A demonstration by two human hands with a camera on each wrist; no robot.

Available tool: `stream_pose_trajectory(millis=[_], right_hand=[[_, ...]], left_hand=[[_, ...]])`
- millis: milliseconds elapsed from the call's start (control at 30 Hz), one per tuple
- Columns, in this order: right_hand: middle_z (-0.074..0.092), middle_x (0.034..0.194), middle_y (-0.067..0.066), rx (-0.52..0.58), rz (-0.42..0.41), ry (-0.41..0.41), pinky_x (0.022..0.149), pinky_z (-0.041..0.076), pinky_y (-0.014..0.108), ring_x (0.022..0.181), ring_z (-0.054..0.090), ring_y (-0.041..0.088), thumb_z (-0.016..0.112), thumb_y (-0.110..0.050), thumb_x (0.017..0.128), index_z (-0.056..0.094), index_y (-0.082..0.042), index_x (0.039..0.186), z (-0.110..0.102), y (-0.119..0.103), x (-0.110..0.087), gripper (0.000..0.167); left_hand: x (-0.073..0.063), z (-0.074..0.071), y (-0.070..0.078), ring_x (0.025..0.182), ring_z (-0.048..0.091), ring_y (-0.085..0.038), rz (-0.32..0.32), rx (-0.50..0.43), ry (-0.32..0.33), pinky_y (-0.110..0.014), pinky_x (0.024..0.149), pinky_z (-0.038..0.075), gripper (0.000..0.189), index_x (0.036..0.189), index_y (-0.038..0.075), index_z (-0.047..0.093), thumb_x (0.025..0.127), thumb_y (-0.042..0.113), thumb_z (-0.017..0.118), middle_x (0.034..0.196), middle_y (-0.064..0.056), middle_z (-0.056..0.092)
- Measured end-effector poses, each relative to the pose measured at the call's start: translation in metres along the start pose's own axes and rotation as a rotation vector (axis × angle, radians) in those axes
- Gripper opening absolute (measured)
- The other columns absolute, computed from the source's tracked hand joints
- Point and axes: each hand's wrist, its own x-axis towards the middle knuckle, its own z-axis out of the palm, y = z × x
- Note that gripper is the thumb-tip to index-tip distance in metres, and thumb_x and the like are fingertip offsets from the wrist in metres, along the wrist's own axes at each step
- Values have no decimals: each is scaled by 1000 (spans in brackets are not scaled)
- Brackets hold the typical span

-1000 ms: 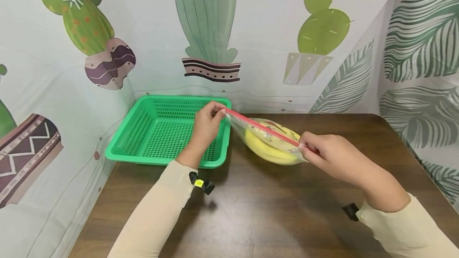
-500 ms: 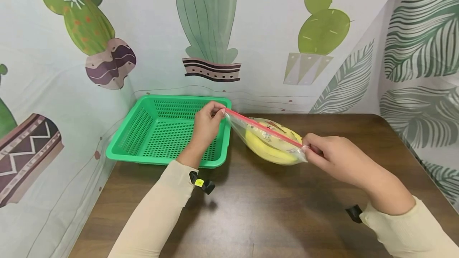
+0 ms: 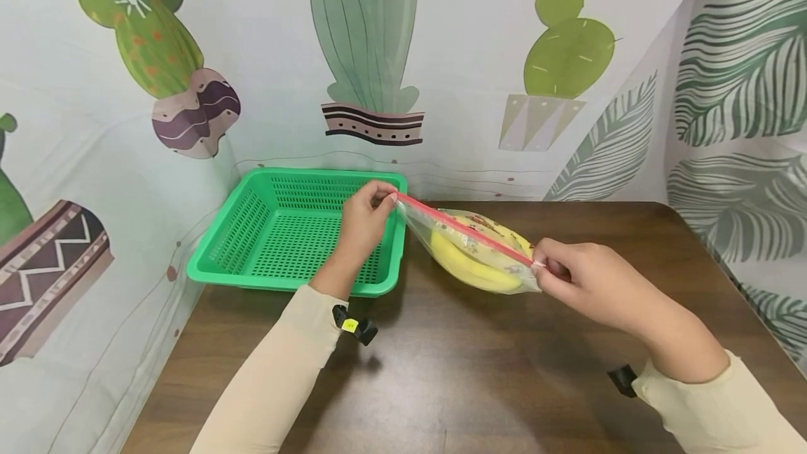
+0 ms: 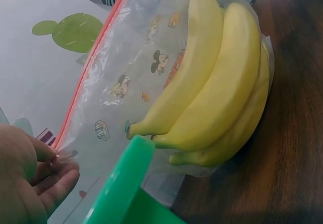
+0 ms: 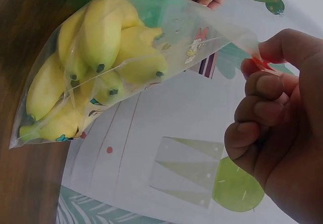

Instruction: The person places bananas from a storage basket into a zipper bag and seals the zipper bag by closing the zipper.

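Note:
A clear zip bag [image 3: 416,219] with a red zip strip and small cartoon prints holds several yellow bananas [image 3: 466,265]. My left hand [image 3: 366,219] pinches the strip's left corner, above the right rim of the green basket. At the other end, my right hand [image 3: 586,279] pinches the strip's right corner between thumb and curled forefinger. The strip is stretched straight between both hands, sloping down to the right. In the left wrist view the bananas [image 4: 217,82] lie at the bottom of the bag, close over the table. The right wrist view shows the banana tips [image 5: 101,67] through the plastic.
A green plastic basket [image 3: 217,277] with slotted walls stands at the back left, its right side beside the bag. The brown wooden table [image 3: 454,370] runs back to a white cloth [image 3: 466,90] printed with cacti and leaves.
My right hand has slid slightly right and down along the red strip to its end corner. The left hand stays at its corner, and the bananas have hardly moved.

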Motion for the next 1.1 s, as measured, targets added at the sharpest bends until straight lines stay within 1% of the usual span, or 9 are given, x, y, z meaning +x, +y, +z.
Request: stream_pose_trajectory(millis=[133,267,367,433,500,600,767,933,1100], right_hand=[[32,61,-22,16,1,3,49,28,17,56,32,-5,68,-9,84,55,-28,83,2,0,-1,23],[32,61,-23,26,-1,3,49,28,17,56,32,-6,68,-8,84,54,-28,83,4,-1,-2,24],[31,61,-23,34,-4,6,49,28,17,56,31,-6,67,-8,84,54,-29,83,6,-1,-4,24],[31,61,-24,44,-1,1,49,28,17,56,31,-7,67,-8,84,54,-29,83,7,-2,-5,25],[31,61,-24,55,4,-9,49,28,16,56,31,-7,68,-9,84,55,-30,84,9,-3,-6,25],[32,61,-24,66,12,-31,49,28,16,56,32,-7,68,-9,84,55,-31,83,11,-4,-7,25],[34,61,-24,76,24,-65,49,29,16,56,33,-6,68,-10,84,55,-32,82,15,-6,-8,26],[34,61,-25,97,24,-91,50,30,16,57,34,-6,69,-10,84,55,-33,81,18,-9,-9,27],[34,62,-25,128,-8,-113,50,30,15,58,35,-6,70,-11,83,54,-33,79,23,-13,-9,28]], left_hand=[[-4,-3,2,107,67,-20,1,31,-9,-40,90,57,17,114,13,68,102,22,61,111,-6,72],[-14,-4,9,112,61,-22,54,82,34,-41,96,54,27,127,13,64,101,21,62,121,-9,63],[-26,-4,19,97,60,-20,124,113,87,-37,84,54,25,123,13,67,100,20,62,111,-9,61],[-36,-3,25,81,60,-18,159,102,87,-34,72,52,19,116,13,70,100,20,62,95,-7,64],[-46,-2,30,67,59,-16,170,77,41,-30,61,49,16,111,15,71,101,22,61,79,-4,65],[-62,2,35,56,59,-17,119,36,-87,-28,51,48,19,114,19,69,104,29,57,66,-1,63],[-80,8,35,63,68,-23,-4,40,-261,-32,51,52,32,132,27,61,106,40,50,74,-1,70],[-87,13,30,67,69,-16,-26,44,-321,-34,56,55,40,143,31,55,106,46,48,90,-1,75],[-92,17,25,71,69,-9,-17,11,-331,-32,62,57,39,125,15,65,106,44,47,92,-4,75]])
